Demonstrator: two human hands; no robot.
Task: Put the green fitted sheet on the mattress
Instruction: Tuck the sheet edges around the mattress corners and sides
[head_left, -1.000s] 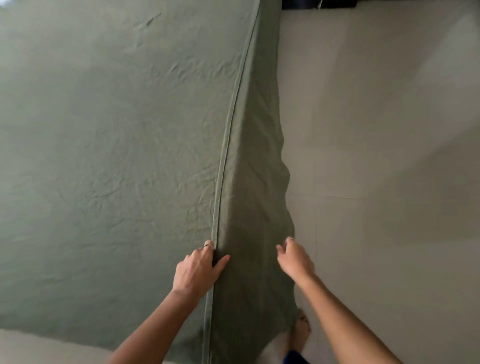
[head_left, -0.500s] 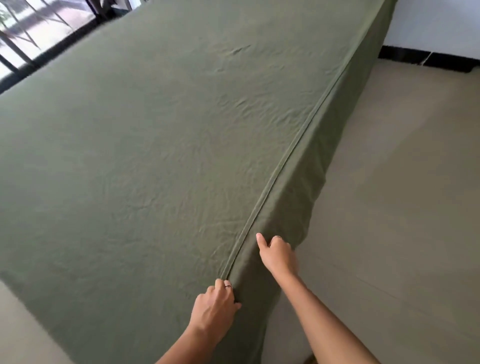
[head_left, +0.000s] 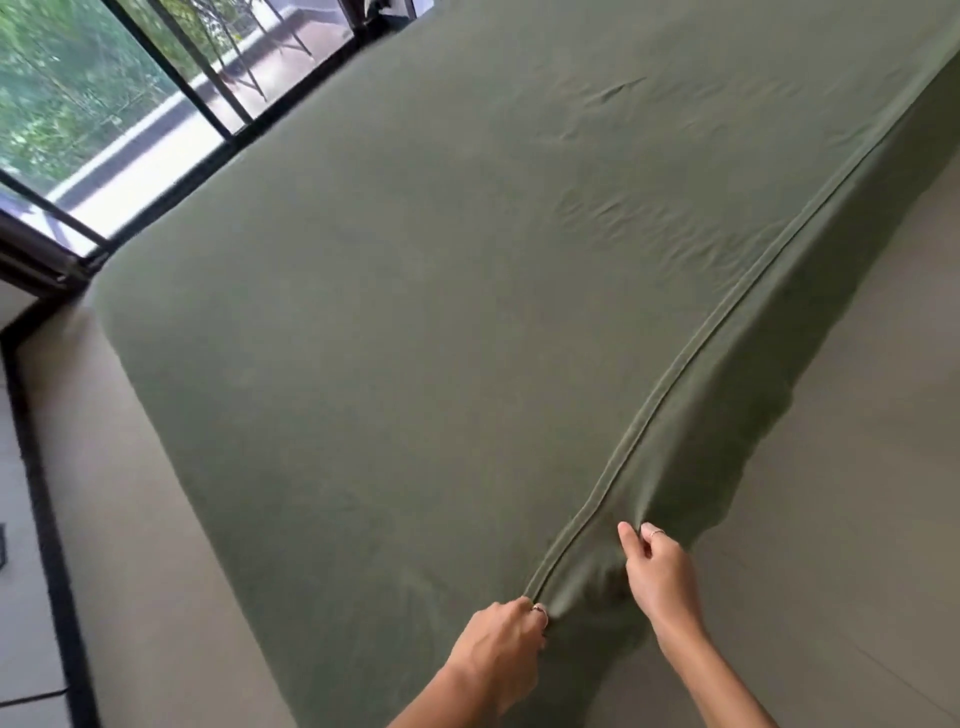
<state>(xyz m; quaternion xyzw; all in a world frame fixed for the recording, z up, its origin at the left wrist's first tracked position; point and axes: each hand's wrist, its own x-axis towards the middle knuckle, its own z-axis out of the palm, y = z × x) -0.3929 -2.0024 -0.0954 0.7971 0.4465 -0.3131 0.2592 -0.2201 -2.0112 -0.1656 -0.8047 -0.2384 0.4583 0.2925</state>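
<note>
The left hand (head_left: 501, 642) is curled tight on the raised seam (head_left: 691, 353) of the green fitted sheet (head_left: 415, 312), right at the near corner of the bed. The right hand (head_left: 660, 574) is just beside it, pinching a fold of the sheet's side between thumb and fingers. Both hands hold cloth and nothing else. The sheet already lies over the whole top of the mattress, which is hidden under it, and it hangs down the side by the floor (head_left: 831, 519). So this looks like the last part of the job: getting the corner and edge to sit right. I think the next move needs a firm pull down and under the corner, with the seam kept along the edge. A few wrinkles (head_left: 623, 213) might want smoothing after. Count them up: two hands, one sheet, one seam line, one bed. Past the far side there is one big window (head_left: 130, 104) with dark bars.
</note>
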